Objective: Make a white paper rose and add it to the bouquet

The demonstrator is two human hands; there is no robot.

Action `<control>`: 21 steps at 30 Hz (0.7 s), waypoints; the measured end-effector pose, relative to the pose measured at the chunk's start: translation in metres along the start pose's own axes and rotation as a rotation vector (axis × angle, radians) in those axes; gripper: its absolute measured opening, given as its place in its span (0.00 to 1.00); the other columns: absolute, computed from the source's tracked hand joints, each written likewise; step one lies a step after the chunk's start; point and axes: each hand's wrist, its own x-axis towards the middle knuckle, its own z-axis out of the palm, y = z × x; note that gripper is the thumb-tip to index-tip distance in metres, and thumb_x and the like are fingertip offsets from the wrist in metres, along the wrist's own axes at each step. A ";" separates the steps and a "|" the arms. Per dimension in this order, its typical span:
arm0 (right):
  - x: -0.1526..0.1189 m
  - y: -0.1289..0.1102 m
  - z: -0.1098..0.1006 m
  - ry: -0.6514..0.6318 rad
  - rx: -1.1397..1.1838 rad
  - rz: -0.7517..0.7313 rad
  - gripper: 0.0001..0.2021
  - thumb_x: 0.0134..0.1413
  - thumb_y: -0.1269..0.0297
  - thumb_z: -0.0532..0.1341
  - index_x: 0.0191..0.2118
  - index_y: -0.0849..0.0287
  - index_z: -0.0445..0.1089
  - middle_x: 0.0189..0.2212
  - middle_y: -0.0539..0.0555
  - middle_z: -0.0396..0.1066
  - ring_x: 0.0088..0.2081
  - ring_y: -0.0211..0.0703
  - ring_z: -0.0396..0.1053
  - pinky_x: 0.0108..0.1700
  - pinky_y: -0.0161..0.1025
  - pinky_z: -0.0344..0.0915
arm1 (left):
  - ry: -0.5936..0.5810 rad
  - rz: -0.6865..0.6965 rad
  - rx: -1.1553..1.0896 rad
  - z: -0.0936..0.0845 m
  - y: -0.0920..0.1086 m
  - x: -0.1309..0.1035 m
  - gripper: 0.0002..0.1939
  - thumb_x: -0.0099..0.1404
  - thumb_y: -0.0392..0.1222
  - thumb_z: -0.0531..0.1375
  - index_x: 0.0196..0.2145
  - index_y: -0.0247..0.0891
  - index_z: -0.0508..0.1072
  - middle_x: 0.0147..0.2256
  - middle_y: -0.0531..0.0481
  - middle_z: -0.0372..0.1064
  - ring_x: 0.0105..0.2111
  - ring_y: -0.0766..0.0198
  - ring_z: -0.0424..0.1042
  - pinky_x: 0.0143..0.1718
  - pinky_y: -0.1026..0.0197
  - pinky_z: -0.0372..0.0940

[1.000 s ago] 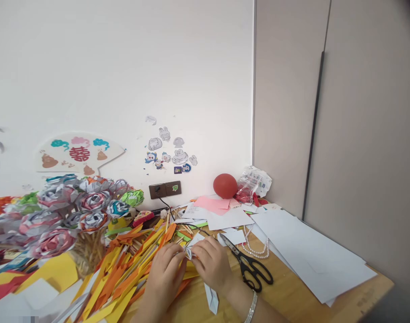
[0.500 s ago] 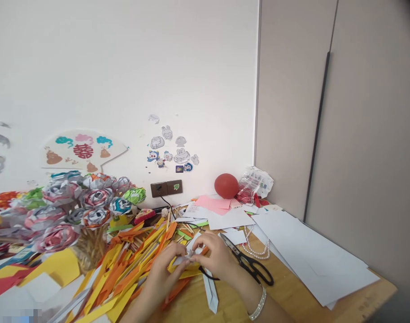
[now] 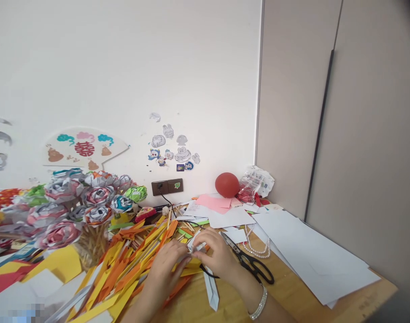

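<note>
A small white folded paper piece (image 3: 192, 246) is pinched between my two hands above the wooden table (image 3: 235, 296). My left hand (image 3: 167, 264) grips it from the left with fingertips pressed together. From the right, my right hand (image 3: 218, 255) holds the same paper between thumb and fingers; a sparkly bracelet circles that wrist. A folded white paper strip (image 3: 211, 289) lies below my hands. Yellow and orange paper strips (image 3: 124, 260) are heaped to the left. Black-handled scissors (image 3: 250, 262) rest just right of my right hand.
Paper flowers (image 3: 63, 211) stand at the left. White sheets (image 3: 312, 255) cover the right side, beside a bead string (image 3: 259, 253). A red balloon (image 3: 227, 185) and a plastic bag (image 3: 255, 184) sit by the wall. A black cable runs from the socket (image 3: 167, 186).
The fingers have shifted around the white paper, and my left hand's fingertips sit a little higher. The whole view has moved slightly.
</note>
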 end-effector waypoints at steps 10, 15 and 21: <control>0.000 0.001 0.001 -0.010 -0.023 -0.002 0.03 0.48 0.68 0.62 0.30 0.56 0.67 0.30 0.49 0.69 0.36 0.40 0.65 0.40 0.37 0.60 | 0.039 0.003 0.070 0.005 -0.006 -0.003 0.06 0.62 0.32 0.52 0.33 0.40 0.67 0.30 0.48 0.72 0.33 0.63 0.69 0.36 0.61 0.63; -0.002 0.002 0.003 0.051 -0.047 -0.002 0.04 0.47 0.69 0.63 0.29 0.56 0.66 0.27 0.49 0.68 0.33 0.40 0.64 0.37 0.36 0.59 | 0.056 0.001 0.173 0.006 -0.006 -0.003 0.05 0.60 0.33 0.54 0.32 0.41 0.68 0.28 0.51 0.72 0.29 0.63 0.68 0.33 0.61 0.61; -0.003 0.000 0.004 -0.046 0.030 0.247 0.06 0.42 0.72 0.62 0.29 0.56 0.66 0.27 0.48 0.68 0.31 0.38 0.66 0.32 0.33 0.61 | -0.098 -0.207 0.026 0.003 -0.001 -0.002 0.03 0.58 0.35 0.54 0.30 0.40 0.67 0.29 0.49 0.69 0.30 0.61 0.67 0.32 0.61 0.61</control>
